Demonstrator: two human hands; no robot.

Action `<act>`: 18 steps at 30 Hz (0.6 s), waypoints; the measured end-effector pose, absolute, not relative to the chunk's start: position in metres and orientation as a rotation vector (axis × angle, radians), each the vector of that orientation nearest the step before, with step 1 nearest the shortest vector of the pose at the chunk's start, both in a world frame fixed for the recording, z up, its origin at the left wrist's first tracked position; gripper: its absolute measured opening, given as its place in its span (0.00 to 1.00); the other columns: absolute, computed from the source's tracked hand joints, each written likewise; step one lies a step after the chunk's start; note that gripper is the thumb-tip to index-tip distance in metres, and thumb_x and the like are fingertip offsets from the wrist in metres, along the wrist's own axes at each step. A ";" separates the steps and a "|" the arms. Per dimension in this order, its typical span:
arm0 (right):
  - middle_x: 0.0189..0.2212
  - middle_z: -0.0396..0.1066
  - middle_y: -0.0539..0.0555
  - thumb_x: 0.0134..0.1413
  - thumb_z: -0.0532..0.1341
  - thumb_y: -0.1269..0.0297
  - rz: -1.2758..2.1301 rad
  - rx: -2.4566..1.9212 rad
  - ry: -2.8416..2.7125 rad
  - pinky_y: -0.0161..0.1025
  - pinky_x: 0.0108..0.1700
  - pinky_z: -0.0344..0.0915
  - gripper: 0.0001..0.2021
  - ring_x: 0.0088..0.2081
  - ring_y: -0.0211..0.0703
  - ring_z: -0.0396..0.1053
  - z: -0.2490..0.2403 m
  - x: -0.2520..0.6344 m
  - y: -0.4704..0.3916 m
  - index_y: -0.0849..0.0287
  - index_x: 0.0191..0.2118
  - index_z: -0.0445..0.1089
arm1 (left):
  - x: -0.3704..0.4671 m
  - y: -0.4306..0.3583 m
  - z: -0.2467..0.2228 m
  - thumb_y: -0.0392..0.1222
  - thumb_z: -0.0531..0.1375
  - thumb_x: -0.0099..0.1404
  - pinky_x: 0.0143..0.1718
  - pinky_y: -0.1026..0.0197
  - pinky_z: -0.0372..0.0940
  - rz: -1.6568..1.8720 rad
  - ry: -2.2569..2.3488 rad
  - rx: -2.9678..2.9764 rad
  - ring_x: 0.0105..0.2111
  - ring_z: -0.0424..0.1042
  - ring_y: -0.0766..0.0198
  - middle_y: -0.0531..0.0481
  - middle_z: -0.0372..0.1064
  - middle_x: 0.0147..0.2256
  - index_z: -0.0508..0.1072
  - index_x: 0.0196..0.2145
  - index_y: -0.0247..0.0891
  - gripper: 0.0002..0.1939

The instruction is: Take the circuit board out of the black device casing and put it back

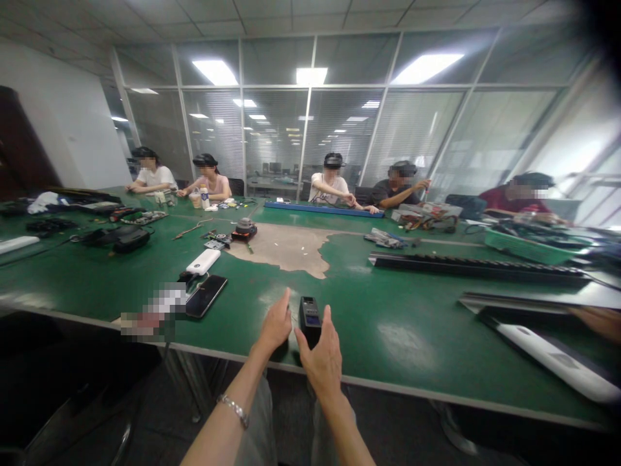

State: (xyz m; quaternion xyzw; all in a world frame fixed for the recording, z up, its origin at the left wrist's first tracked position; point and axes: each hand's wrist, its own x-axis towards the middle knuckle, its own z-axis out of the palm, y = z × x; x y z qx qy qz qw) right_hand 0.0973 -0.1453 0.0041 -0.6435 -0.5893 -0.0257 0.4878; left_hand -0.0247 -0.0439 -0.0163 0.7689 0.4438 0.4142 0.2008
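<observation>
A small black box-shaped device [309, 314] with a little display and buttons on its face is on the green table near the front edge, between my hands. My left hand [277, 327] is left of it, its index finger stretched forward and the other fingers partly hidden from this angle. Close behind the device, my right hand [322, 349] has its thumb to the left and fingers to the right, spread apart. Whether the right fingertips touch the device I cannot tell. A metal bracelet [233, 410] circles my left wrist.
Left of my hands lie a black phone [206, 296] and a white power bank [204, 262]. Ahead is a torn brown sheet [286, 249]. Long black rails [475, 268], a white device [557, 359] and a green basket [533, 246] are on the right. Several people sit around the table [359, 310].
</observation>
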 end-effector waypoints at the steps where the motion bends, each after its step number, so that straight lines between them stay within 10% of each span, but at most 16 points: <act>1: 0.64 0.50 0.64 0.55 0.56 0.47 -0.060 -1.569 -1.430 0.53 0.58 0.56 0.42 0.61 0.57 0.55 0.004 0.097 -0.146 0.61 0.68 0.37 | -0.025 -0.044 -0.016 0.31 0.48 0.62 0.63 0.51 0.52 1.160 1.235 2.146 0.61 0.57 0.58 0.42 0.57 0.61 0.49 0.65 0.35 0.33; 18: 0.55 0.63 0.66 0.57 0.55 0.47 -0.128 -1.609 -1.423 0.51 0.53 0.60 0.38 0.54 0.54 0.62 0.004 0.095 -0.141 0.64 0.66 0.45 | -0.025 -0.049 -0.012 0.31 0.47 0.63 0.59 0.50 0.57 1.079 1.204 2.227 0.57 0.64 0.58 0.44 0.64 0.57 0.45 0.66 0.38 0.34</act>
